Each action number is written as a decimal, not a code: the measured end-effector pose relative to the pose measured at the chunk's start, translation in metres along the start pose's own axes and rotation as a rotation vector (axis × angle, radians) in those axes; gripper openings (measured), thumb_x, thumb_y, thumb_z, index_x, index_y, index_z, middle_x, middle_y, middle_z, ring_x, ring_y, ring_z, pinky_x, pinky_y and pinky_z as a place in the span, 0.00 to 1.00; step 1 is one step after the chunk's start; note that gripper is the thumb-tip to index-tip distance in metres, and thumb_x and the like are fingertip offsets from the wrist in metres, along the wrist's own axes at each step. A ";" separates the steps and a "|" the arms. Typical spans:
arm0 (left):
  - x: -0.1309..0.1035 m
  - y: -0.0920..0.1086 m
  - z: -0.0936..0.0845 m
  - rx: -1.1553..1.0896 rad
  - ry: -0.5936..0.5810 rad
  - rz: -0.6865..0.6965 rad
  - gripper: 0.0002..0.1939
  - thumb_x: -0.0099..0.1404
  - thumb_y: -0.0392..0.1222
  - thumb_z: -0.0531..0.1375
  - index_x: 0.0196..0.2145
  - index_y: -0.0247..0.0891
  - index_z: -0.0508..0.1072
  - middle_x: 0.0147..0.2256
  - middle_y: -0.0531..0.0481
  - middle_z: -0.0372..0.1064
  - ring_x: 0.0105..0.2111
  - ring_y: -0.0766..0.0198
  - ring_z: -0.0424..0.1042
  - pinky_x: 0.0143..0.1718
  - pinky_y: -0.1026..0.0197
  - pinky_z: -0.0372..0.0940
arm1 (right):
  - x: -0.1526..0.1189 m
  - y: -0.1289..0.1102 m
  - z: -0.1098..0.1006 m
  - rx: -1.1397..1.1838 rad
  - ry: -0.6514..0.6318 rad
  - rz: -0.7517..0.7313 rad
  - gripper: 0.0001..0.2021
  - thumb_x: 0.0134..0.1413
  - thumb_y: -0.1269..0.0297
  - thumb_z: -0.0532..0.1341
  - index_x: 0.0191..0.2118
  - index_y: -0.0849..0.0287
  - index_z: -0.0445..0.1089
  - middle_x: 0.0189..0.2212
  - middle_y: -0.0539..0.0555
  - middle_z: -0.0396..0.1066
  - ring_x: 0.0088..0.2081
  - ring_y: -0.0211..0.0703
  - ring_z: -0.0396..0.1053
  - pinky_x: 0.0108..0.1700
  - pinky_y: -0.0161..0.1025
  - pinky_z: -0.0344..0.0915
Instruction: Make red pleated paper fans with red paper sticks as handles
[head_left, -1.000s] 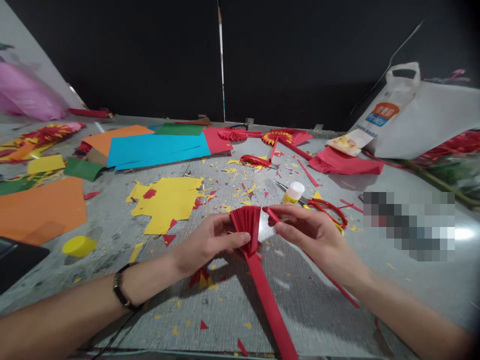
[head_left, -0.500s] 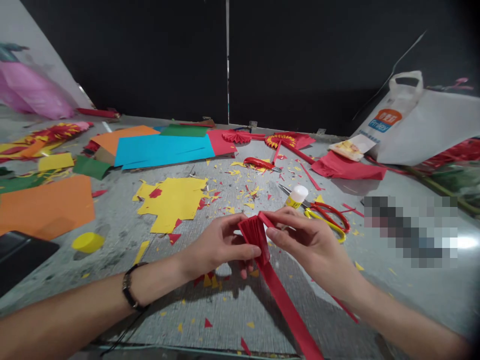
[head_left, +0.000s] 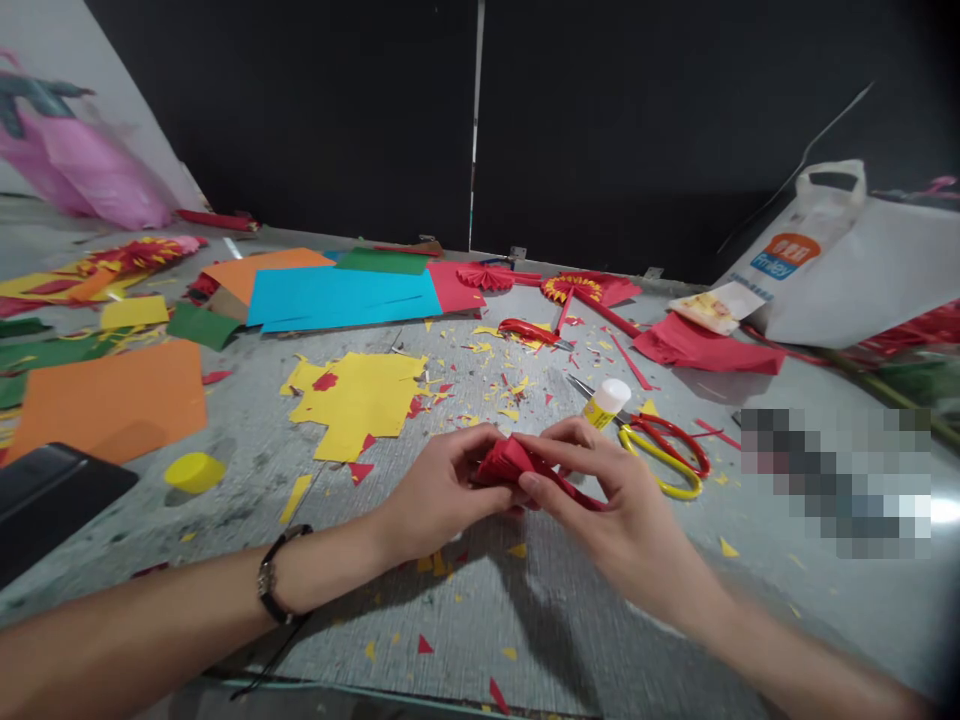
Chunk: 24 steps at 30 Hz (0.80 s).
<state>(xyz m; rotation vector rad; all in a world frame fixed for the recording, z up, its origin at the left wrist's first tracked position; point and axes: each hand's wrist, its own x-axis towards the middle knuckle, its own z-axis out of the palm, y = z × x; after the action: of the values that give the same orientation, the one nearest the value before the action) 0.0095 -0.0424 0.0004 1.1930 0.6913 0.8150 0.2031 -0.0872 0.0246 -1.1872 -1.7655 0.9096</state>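
Between my hands is a red pleated paper strip (head_left: 504, 461), folded into a tight stack. My left hand (head_left: 442, 488) pinches the stack from the left, thumb in front and fingers behind. My right hand (head_left: 607, 488) grips its right side with thumb and index finger, and a loose length of the strip runs under that hand. Just beyond my right hand stands a glue stick (head_left: 609, 402) with a white top. Scissors (head_left: 671, 450) with red and yellow handles lie beside it, their blades partly behind the glue stick.
Yellow paper (head_left: 371, 395) and scraps lie ahead on the left. Farther back are blue paper (head_left: 341, 300), red pleated rosettes (head_left: 574, 288) and a red-handled tool (head_left: 532, 332). A yellow cap (head_left: 195, 472) and a black device (head_left: 56, 505) sit left. A white bag (head_left: 840, 260) stands right.
The red strip's long tail, which hung toward the table's front edge, now bends to the right under my right hand. The pleated stack has tilted flatter, and the view has shifted slightly left.
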 end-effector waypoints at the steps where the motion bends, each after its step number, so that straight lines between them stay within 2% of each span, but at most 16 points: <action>1: 0.000 0.000 0.000 0.009 0.000 -0.001 0.12 0.55 0.32 0.73 0.37 0.36 0.79 0.31 0.55 0.75 0.31 0.66 0.75 0.36 0.63 0.74 | -0.001 0.002 0.000 -0.022 0.000 -0.018 0.13 0.70 0.64 0.63 0.54 0.44 0.81 0.42 0.53 0.71 0.44 0.45 0.71 0.47 0.47 0.69; 11: -0.004 -0.002 0.000 0.113 -0.010 -0.005 0.12 0.57 0.33 0.71 0.40 0.36 0.80 0.35 0.52 0.76 0.36 0.63 0.74 0.39 0.61 0.73 | -0.007 0.013 0.003 -0.151 0.009 -0.153 0.18 0.70 0.69 0.62 0.60 0.44 0.77 0.47 0.57 0.70 0.48 0.47 0.73 0.47 0.47 0.75; 15: -0.003 -0.002 0.001 0.093 -0.025 -0.005 0.11 0.58 0.33 0.71 0.40 0.35 0.80 0.35 0.50 0.77 0.36 0.62 0.75 0.40 0.60 0.74 | -0.008 0.014 0.003 -0.157 0.006 -0.180 0.20 0.70 0.70 0.61 0.61 0.44 0.77 0.47 0.58 0.69 0.47 0.48 0.74 0.43 0.45 0.77; 21: -0.003 0.000 0.002 0.085 -0.029 0.006 0.07 0.59 0.32 0.69 0.37 0.36 0.80 0.34 0.51 0.75 0.36 0.61 0.75 0.40 0.58 0.76 | -0.008 0.019 0.004 -0.209 0.001 -0.268 0.22 0.68 0.74 0.60 0.62 0.46 0.74 0.49 0.58 0.68 0.48 0.49 0.74 0.45 0.48 0.78; 24: -0.005 0.000 0.002 0.029 -0.074 0.014 0.08 0.62 0.33 0.69 0.41 0.37 0.80 0.36 0.50 0.76 0.39 0.60 0.76 0.44 0.57 0.77 | -0.008 0.023 0.004 -0.247 0.016 -0.327 0.23 0.68 0.75 0.60 0.64 0.49 0.73 0.49 0.59 0.68 0.48 0.49 0.73 0.44 0.47 0.78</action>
<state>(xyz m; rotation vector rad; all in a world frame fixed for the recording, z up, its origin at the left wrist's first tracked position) 0.0083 -0.0473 0.0012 1.2496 0.6366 0.7712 0.2097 -0.0882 0.0007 -1.0084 -2.0261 0.5001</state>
